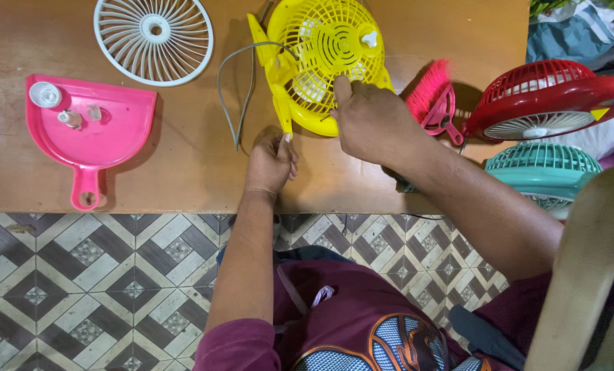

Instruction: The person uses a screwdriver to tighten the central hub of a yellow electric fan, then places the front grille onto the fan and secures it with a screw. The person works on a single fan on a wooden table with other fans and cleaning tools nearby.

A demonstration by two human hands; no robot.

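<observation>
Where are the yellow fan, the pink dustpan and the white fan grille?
yellow fan (321,41): head view, on its front guard.
pink dustpan (108,141): head view, on its flat pan.
white fan grille (154,31): head view, on its centre hub.

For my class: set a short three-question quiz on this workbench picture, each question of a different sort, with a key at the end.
1. True or false: the right hand rests on the yellow fan.
2. What lies in the pink dustpan?
A. small pale parts
B. a red fan
C. a brush
3. Fill in: the left hand is at the fan's lower ____ edge, on the wooden table.

Key
1. True.
2. A; the red fan and the pink brush lie far from it, at the right.
3. Yellow.
</observation>
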